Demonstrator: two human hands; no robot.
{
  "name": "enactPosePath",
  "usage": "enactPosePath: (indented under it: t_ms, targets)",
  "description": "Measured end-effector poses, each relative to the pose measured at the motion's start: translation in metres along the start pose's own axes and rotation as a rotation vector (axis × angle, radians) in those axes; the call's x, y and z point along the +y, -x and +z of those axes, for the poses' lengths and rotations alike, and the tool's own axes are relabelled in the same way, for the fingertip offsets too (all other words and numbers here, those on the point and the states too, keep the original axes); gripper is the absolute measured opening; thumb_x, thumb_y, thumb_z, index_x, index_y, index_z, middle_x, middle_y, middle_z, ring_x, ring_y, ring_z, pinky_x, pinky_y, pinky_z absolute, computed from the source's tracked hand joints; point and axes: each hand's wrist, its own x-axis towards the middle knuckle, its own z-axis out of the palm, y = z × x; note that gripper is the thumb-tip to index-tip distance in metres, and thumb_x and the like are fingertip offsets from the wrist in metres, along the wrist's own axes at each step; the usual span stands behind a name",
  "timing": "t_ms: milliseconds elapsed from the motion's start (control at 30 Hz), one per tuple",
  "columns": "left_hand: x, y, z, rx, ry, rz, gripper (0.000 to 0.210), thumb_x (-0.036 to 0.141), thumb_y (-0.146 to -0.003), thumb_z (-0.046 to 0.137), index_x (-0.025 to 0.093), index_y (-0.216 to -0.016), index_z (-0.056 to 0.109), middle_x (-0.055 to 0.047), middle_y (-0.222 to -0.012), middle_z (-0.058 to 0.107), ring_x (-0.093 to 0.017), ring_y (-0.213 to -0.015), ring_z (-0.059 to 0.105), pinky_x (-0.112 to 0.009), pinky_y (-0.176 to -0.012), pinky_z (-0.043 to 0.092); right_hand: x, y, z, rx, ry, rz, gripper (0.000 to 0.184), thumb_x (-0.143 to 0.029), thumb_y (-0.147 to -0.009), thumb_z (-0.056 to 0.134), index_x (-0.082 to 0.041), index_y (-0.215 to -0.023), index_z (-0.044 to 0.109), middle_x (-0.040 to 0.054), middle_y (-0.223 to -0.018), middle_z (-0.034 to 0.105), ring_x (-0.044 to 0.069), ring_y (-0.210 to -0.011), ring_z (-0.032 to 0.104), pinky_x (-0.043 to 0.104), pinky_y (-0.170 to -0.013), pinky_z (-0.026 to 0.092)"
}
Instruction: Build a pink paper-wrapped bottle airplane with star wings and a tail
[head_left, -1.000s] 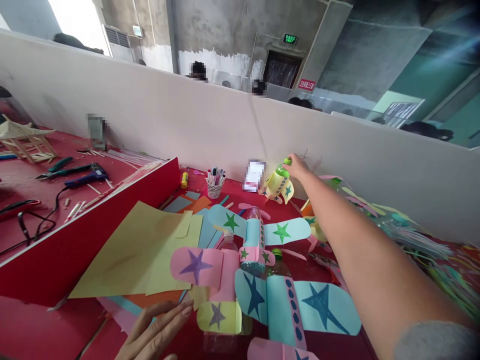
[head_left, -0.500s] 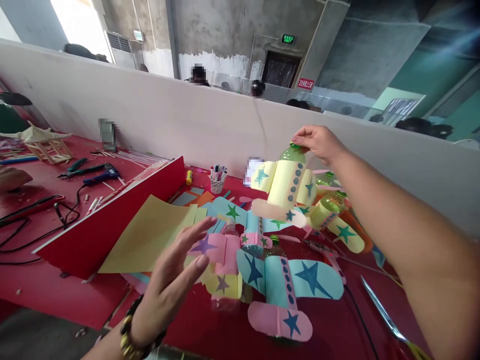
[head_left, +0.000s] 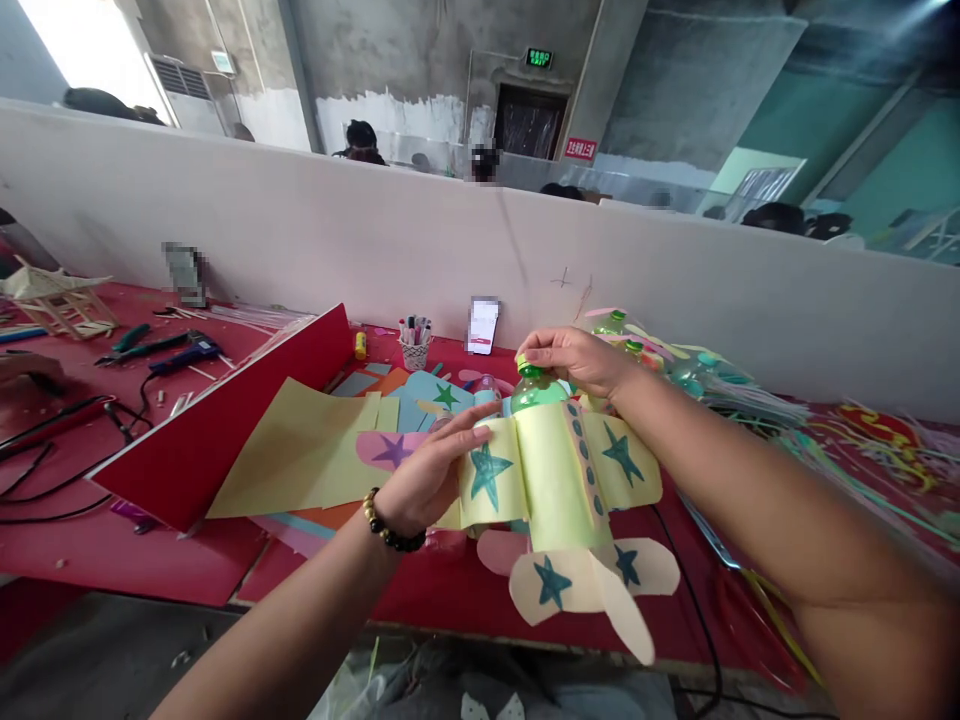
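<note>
Pinching its green bottle cap (head_left: 529,371) in the head view, the right hand's grip (head_left: 576,358) holds the yellow paper-wrapped bottle airplane (head_left: 553,475) at 5 o'clock above the red bench (head_left: 180,565); the left hand's grip (head_left: 429,475), at 7 o'clock, is at one star-painted wing (head_left: 491,475), whether clasping I cannot tell

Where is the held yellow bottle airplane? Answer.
The yellow bottle airplane is right of centre in the head view, right hand on its green cap, left hand at one starred wing.

Craft workshop: red worktable (head_left: 420,600) with colored paper (head_left: 289,450), marker cup (head_left: 414,354), pliers (head_left: 132,338), glue gun (head_left: 193,347); bare concrete walls (head_left: 390,45).
</note>
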Motion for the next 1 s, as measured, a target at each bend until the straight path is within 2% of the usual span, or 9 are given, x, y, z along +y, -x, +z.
enactPosePath:
  t_ms: [133,267,400,467,533,733,800,933,1000]
  targets:
    - [0.001,-0.005,-0.006,-0.193,0.128,-0.119,0.047,0.047,-0.089,0.060,0.017,-0.125,0.059,-0.013,-0.115,0.067,-0.028,-0.102,0.065,-0.040,-0.090,0.050,0.001,0.001,0.015,-0.148,0.035,0.031,0.028,-0.039,-0.072,0.079,-0.015,-0.083,0.066,0.0000,-0.074,0.062,0.009,-0.061,0.053,0.023,-0.055,0.040]
    - [0.001,-0.017,-0.003,-0.408,0.148,-0.172,0.039,0.039,-0.093,0.055,0.014,-0.122,0.060,-0.013,-0.117,0.067,-0.029,-0.111,0.063,-0.043,-0.100,0.044,-0.004,-0.004,0.031,-0.296,0.059,0.012,0.027,-0.038,-0.074,0.077,-0.016,-0.086,0.067,0.0000,-0.077,0.063,0.010,-0.064,0.054,0.023,-0.057,0.041]
    - [-0.006,-0.024,-0.002,-0.395,0.126,-0.139,0.036,0.034,-0.092,0.057,0.015,-0.122,0.061,-0.011,-0.115,0.069,-0.028,-0.115,0.061,-0.042,-0.104,0.041,-0.010,-0.007,0.034,-0.355,0.140,0.020,0.028,-0.039,-0.076,0.075,-0.017,-0.092,0.068,0.0011,-0.082,0.066,0.010,-0.067,0.057,0.022,-0.059,0.043]
    - [-0.008,-0.021,-0.003,-0.347,0.125,-0.126,0.039,0.040,-0.093,0.056,0.017,-0.124,0.060,-0.010,-0.115,0.069,-0.029,-0.116,0.061,-0.043,-0.104,0.041,-0.013,-0.001,0.027,-0.289,0.179,0.015,0.031,-0.042,-0.080,0.072,-0.019,-0.099,0.068,0.0033,-0.091,0.068,0.012,-0.073,0.060,0.024,-0.063,0.047]
    - [-0.008,-0.016,-0.003,-0.289,0.123,-0.093,0.043,0.047,-0.092,0.055,0.019,-0.125,0.059,-0.011,-0.117,0.068,-0.031,-0.118,0.059,-0.045,-0.102,0.043,-0.014,0.011,0.015,-0.100,0.212,-0.043,0.033,-0.044,-0.082,0.069,-0.021,-0.104,0.067,0.0054,-0.099,0.069,0.015,-0.082,0.064,0.027,-0.070,0.050]
    - [-0.003,-0.001,-0.003,-0.084,0.104,0.144,0.053,0.052,-0.086,0.061,0.021,-0.129,0.056,-0.012,-0.123,0.065,-0.034,-0.120,0.058,-0.047,-0.099,0.046,0.017,0.089,-0.012,0.788,0.172,-0.373,0.030,-0.047,-0.086,0.063,-0.029,-0.109,0.064,0.0058,-0.113,0.067,0.024,-0.108,0.062,0.040,-0.094,0.049]
    - [-0.006,-0.001,-0.003,-0.057,0.111,0.184,0.054,0.050,-0.086,0.062,0.021,-0.131,0.054,-0.012,-0.127,0.063,-0.033,-0.121,0.057,-0.047,-0.099,0.046,0.041,0.118,-0.007,0.807,0.127,-0.370,0.034,-0.045,-0.084,0.062,-0.033,-0.116,0.061,0.0068,-0.124,0.063,0.027,-0.116,0.059,0.043,-0.095,0.049]
    - [-0.016,-0.004,-0.002,-0.070,0.164,0.170,0.049,0.049,-0.089,0.060,0.022,-0.130,0.055,-0.013,-0.126,0.063,-0.034,-0.120,0.057,-0.049,-0.098,0.047,0.087,0.161,0.014,0.513,0.019,-0.159,0.067,-0.050,-0.075,0.064,-0.041,-0.138,0.043,0.0103,-0.141,0.052,0.036,-0.120,0.058,0.047,-0.080,0.056]
    - [-0.021,-0.005,-0.002,-0.093,0.183,0.136,0.048,0.050,-0.090,0.058,0.021,-0.129,0.057,-0.014,-0.124,0.064,-0.034,-0.119,0.058,-0.051,-0.097,0.048,0.101,0.172,0.023,0.500,0.010,-0.176,0.075,-0.052,-0.073,0.064,-0.044,-0.142,0.036,0.0096,-0.144,0.049,0.036,-0.121,0.057,0.047,-0.076,0.056]
